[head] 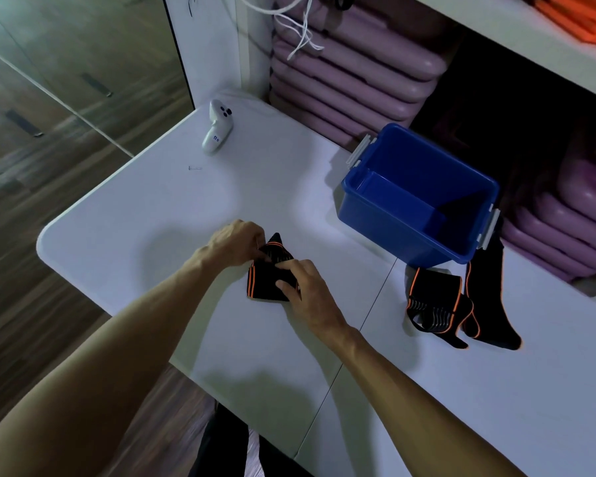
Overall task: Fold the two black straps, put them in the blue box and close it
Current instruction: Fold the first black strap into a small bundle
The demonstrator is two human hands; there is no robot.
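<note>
At frame centre, the left hand (240, 242) pinches the half-folded black strap (267, 282) while the right hand (305, 292) grips its edge to hold the fold flat.

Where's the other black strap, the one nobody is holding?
In the head view, the second strap lies loose on the white table at the right, just in front of the blue box.

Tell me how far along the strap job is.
Done: nothing is finished yet. The blue box stands open with no strap inside. In hand: the left hand and right hand hold the first strap, partly folded, on the table. Left: finish that fold, fold the second strap lying loose beside the box, put both in, and close it.
</note>
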